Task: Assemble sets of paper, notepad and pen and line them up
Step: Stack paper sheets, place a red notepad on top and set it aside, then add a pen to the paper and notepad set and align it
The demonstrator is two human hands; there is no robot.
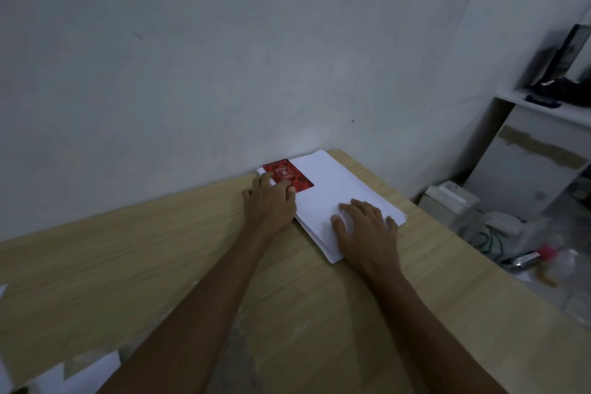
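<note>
A person's left hand [270,206] lies on the near corner of a red notepad [287,175], fingers loosely bent, while the right hand [364,227] presses flat, fingers spread, on a stack of paper [335,189]. The notepad lies just beyond the left fingertips, nearer that hand, its long axis running away toward the wall [224,57]. No pen is visible.

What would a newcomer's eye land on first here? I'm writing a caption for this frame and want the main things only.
The red notepad stands out most, lying on the far left corner of a white paper stack against the wall. Next come the two bare arms reaching in: the left hand rests at the notepad's near edge, fingers touching it, and the right hand lies flat on the paper. All this sits on a pale wooden table; no pen shows.
</note>
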